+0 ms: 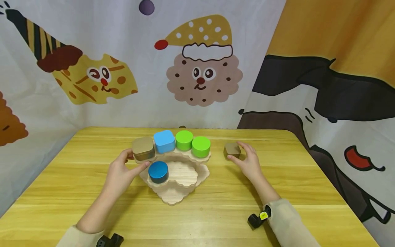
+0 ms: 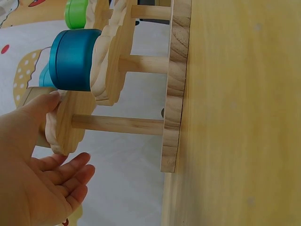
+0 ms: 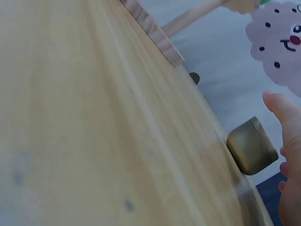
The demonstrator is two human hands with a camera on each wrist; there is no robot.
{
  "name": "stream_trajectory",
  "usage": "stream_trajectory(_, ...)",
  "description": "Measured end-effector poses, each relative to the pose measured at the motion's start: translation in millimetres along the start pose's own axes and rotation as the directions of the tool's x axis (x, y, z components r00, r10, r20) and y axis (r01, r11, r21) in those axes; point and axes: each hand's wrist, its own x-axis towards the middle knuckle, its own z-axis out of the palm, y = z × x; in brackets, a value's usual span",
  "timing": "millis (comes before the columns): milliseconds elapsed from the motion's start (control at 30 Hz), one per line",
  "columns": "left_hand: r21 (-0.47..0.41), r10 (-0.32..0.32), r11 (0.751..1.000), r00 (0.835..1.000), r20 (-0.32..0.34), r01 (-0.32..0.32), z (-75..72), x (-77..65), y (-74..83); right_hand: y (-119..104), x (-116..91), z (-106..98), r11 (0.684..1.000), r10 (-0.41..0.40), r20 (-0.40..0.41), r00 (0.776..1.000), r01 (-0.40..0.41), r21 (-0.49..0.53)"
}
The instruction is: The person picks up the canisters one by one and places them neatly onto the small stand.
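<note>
My left hand [image 1: 118,171] is at the left end of the wooden tiered stand [image 1: 174,197], thumb and fingers on either side of a gold rounded-square tin [image 1: 143,148] on the upper tier. In the left wrist view its thumb [image 2: 42,103] lies along the tin and the tier's edge, its lower fingers [image 2: 70,174] loosely extended; the index finger is hidden. To the right of the stand, my right hand [image 1: 250,163] spreads thumb and index finger about a smaller gold tin [image 1: 232,150] standing on the table. The right wrist view shows its thumb [image 3: 280,106] apart from that tin.
Along the upper tier stand a light blue tin [image 1: 164,141] and two green round tins [image 1: 184,140]. A dark blue round tin [image 1: 158,171] sits on a lower tier. Behind the wooden table [image 1: 222,212] hangs a cartoon-printed curtain [image 1: 148,79].
</note>
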Motion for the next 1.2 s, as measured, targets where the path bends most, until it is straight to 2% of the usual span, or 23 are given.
stream_trajectory(300,0.004,0.003,1.000,1.000,-0.002,-0.003,0.7,-0.2,-0.7,11.5,7.0,4.3,0.997,0.060,0.023,0.998,-0.061,0.038)
stream_trajectory(567,0.000,-0.001,1.000,1.000,0.001,0.001,0.4,-0.3,0.0,18.3,10.8,11.5,0.996,0.064,0.043,0.997,-0.067,0.065)
stream_trajectory(867,-0.010,-0.003,1.000,1.000,0.004,0.003,-0.2,-0.1,0.5,20.1,12.7,15.4,0.996,0.066,0.053,0.996,-0.069,0.050)
stream_trajectory(1200,-0.003,-0.006,1.000,1.000,0.007,0.006,-0.1,0.4,0.1,20.1,13.6,16.5,0.995,0.082,0.040,0.996,-0.084,0.048)
